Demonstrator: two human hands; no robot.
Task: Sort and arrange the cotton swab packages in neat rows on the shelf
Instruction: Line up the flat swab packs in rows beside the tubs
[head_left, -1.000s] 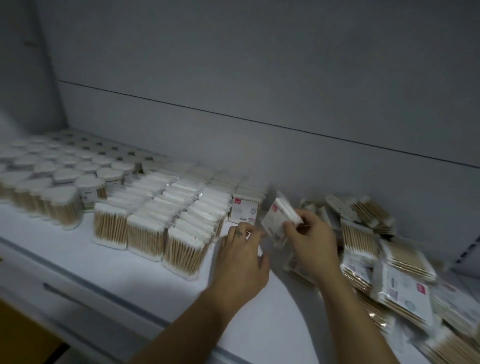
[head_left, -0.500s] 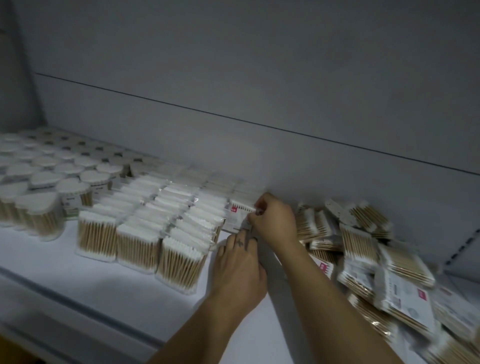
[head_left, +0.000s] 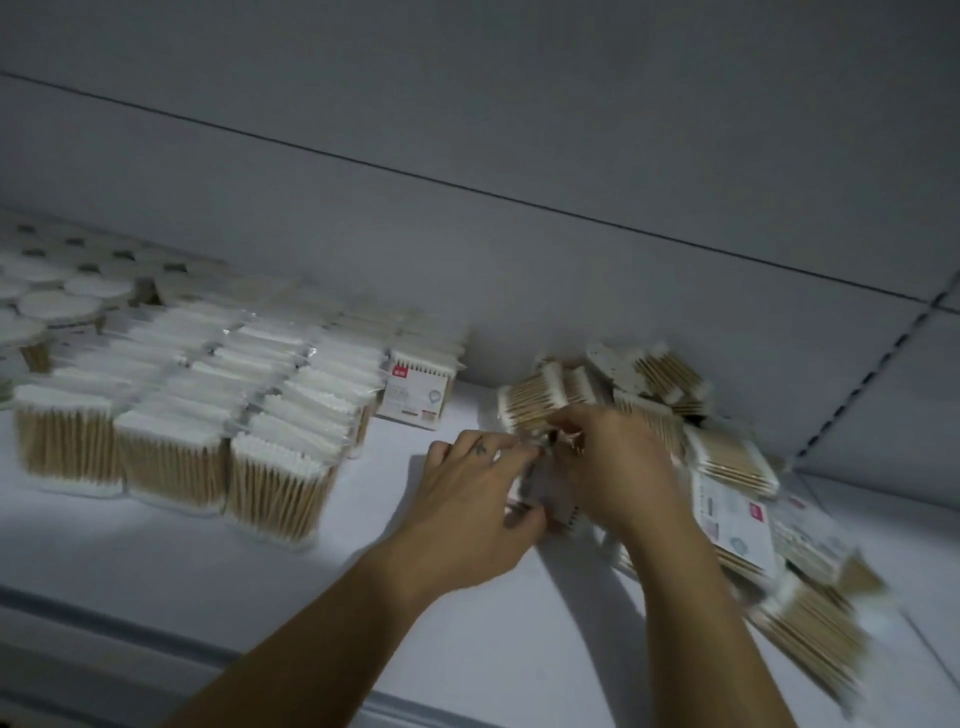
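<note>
Standing at far left: round tubs (head_left: 67, 291) of swabs with white lids up, packed close together at the back-left of the shelf (head_left: 415, 649).
Upright rows: clear swab packages (head_left: 208, 415) with wooden stems set on end, white tips up. They run front to back in touching files, just right of the tubs.
Row end: a boxed pack (head_left: 418, 397) with a red corner label stands upright against the right side of the rows, near the back panel (head_left: 519, 260).
Left hand: the left hand (head_left: 467, 509) is knuckles up with fingers curled and thumb tucked below, gripping the near-left edge of the held package.
Held package: the held package (head_left: 543, 493) sits between both hands, low over the bare stretch of shelf between rows and pile. It is blurred, and seems to be a flat pack.
Right hand: the right hand (head_left: 618, 467) has fingers bent over the same package's top, pinching it.
Loose pile: the loose pile (head_left: 727, 462) of flat swab packages lies jumbled and overlapping at the right, from the back panel toward the front edge.
</note>
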